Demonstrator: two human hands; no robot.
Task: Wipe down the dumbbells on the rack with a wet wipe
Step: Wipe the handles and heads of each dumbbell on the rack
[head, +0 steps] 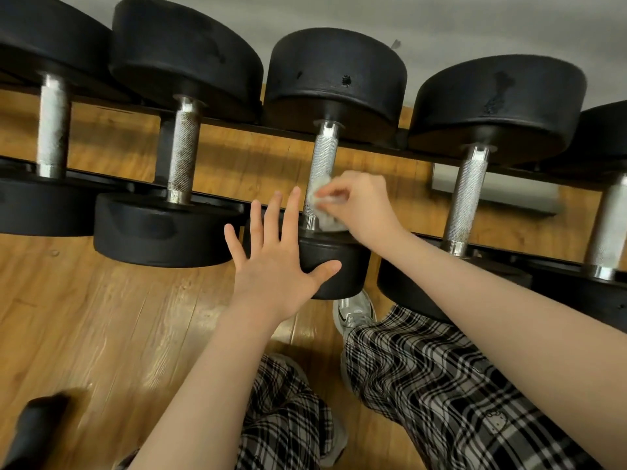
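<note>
Several black dumbbells with knurled metal handles lie side by side on a black rack (220, 123). My right hand (364, 206) pinches a crumpled white wet wipe (324, 198) against the lower part of the middle dumbbell's handle (324, 154). My left hand (274, 262) is spread flat, fingers apart, over the near black head (339, 269) of that same dumbbell, holding nothing. The handle of the dumbbell (183, 147) to the left shows rust-brown specks.
Wooden floor (101, 317) lies under and in front of the rack. My legs in black-and-white plaid trousers (424, 385) and a grey sneaker (354, 313) stand close to the rack. A blurred black object (37, 422) sits at the lower left. A grey wall (441, 25) is behind.
</note>
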